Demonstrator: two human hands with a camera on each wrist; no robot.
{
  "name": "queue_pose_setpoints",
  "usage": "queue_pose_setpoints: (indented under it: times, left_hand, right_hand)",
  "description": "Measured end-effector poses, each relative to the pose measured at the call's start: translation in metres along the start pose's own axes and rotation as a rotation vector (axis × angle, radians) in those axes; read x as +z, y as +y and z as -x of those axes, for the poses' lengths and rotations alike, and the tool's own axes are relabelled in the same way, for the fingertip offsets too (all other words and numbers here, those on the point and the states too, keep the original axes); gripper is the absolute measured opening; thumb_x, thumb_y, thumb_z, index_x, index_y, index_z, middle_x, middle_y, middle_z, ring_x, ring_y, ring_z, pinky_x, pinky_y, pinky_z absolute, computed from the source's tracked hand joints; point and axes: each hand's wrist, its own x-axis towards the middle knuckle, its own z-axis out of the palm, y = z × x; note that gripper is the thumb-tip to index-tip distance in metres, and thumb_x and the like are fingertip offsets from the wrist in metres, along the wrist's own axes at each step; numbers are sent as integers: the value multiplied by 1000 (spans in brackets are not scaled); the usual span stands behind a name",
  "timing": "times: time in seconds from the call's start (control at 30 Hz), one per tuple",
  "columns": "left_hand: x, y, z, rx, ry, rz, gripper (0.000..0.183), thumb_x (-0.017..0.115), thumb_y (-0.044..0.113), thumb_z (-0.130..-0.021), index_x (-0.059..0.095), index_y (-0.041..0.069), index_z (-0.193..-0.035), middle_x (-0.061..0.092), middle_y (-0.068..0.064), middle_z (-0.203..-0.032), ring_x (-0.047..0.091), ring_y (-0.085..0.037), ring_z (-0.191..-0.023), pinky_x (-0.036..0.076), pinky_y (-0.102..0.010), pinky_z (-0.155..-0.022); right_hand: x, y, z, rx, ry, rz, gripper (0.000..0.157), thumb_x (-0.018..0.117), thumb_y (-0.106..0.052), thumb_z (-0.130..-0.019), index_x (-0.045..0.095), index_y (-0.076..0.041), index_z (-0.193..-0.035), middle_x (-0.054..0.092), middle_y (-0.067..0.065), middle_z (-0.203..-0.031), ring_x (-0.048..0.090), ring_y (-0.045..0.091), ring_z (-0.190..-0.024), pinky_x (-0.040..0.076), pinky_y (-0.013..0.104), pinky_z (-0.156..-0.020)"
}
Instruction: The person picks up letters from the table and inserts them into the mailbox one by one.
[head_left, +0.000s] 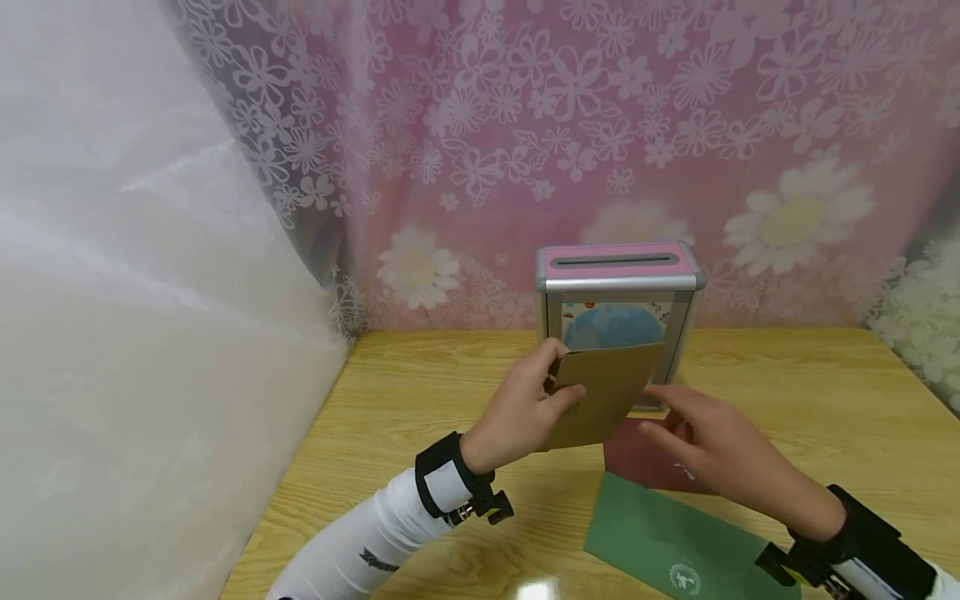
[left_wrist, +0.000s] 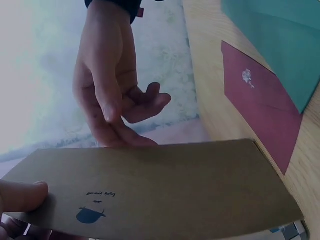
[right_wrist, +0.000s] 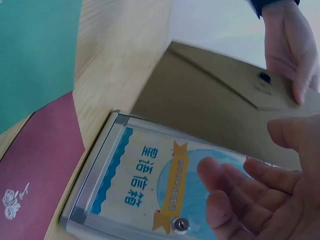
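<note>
A brown kraft envelope (head_left: 609, 392) is pinched at its upper left by my left hand (head_left: 525, 408), the thumb lying on its face. A small dark print and a flap line mark the paper in the wrist views. My right hand (head_left: 716, 442) hovers by the envelope's right edge, fingers loosely bent and grasping nothing; whether a fingertip touches the paper I cannot tell. Behind the envelope stands a letter box (head_left: 622, 283) with a pink slotted top and silver frame. Its front, with a blue picture and a lock, shows in the right wrist view.
A dark red envelope (head_left: 637, 458) and a green envelope (head_left: 675, 542) lie on the wooden table (head_left: 420, 375), in front of the box and below my right hand. A pink floral curtain (head_left: 487, 167) hangs behind the table, and whitish sheeting (head_left: 150, 292) covers the left side.
</note>
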Motion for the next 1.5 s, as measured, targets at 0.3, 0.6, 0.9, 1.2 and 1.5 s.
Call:
queue_pose_setpoints:
  times: [0.3, 0.6, 0.9, 1.2, 1.5]
  left_hand:
    - [6, 3, -12, 4, 4, 103, 15, 58, 9, -95, 45, 8, -101, 56, -5, -95, 55, -8, -80, 48, -21, -62]
    - [7, -3, -26, 30, 117, 111, 28, 61, 10, -93, 45, 5, -116, 55, -9, -101, 54, -12, -85, 54, -25, -68]
    - [4, -11, -40, 97, 161, -19, 28, 55, 4, -95, 49, 4, -122, 57, -9, -103, 52, -9, -90, 52, -25, -72]
    - [-11, 6, -72, 174, 274, -39, 24, 54, -5, -93, 52, -3, -117, 60, -15, -101, 55, -17, -87, 50, -25, -70]
    - [-27, 13, -100, 174, 348, -90, 20, 55, 0, -93, 53, 1, -113, 59, -9, -96, 53, -8, -87, 49, -23, -74]
  right_hand:
    - [-2, 2, -7, -43, 141, -85, 27, 64, -1, -89, 61, -18, -110, 63, -8, -83, 53, 3, -61, 46, 26, -49]
    - [-19, 4, -18, -48, 302, -46, 19, 66, -1, -88, 63, -15, -100, 64, -5, -80, 57, 7, -71, 46, 21, -58]
    - [-53, -1, -43, -66, 407, -46, 14, 62, 0, -90, 64, -7, -103, 62, -1, -80, 55, 8, -71, 42, 20, -60]
    - [-81, -5, -77, -119, 499, 19, 19, 63, -1, -90, 65, -1, -108, 66, 6, -82, 55, 6, -71, 41, 17, -59]
    - [-108, -17, -105, -100, 520, 33, 20, 60, -8, -93, 64, 0, -111, 64, 7, -83, 52, 6, -72, 39, 22, -65]
